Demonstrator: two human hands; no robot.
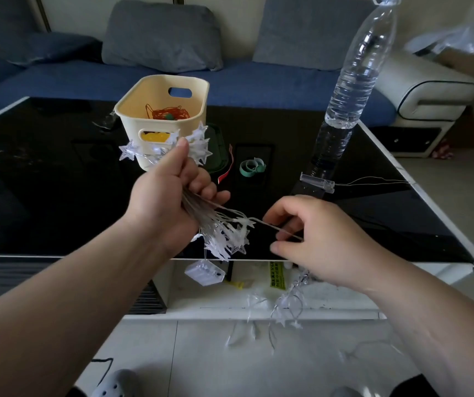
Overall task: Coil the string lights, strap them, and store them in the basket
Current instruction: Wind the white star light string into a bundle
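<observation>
Black glass coffee table (58, 181), basket (162, 116) at 11 o'clock. Left hand (170, 193) grips the coiled string lights (224, 236) so loops stay put; right hand (315, 239) pinches the loose wire, probably feeding another loop.

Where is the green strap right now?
Head view: the green strap lies curled on the black table, right of the basket, left of the water bottle.

Pretty clearly someone's living room at home: a blue sofa (150, 78) with grey cushions (162, 35) sits right behind the glossy black worktop (44, 179), a white armchair (427, 93) is beside the sofa, and the pale tiled floor (230, 359) is below the worktop.
</observation>
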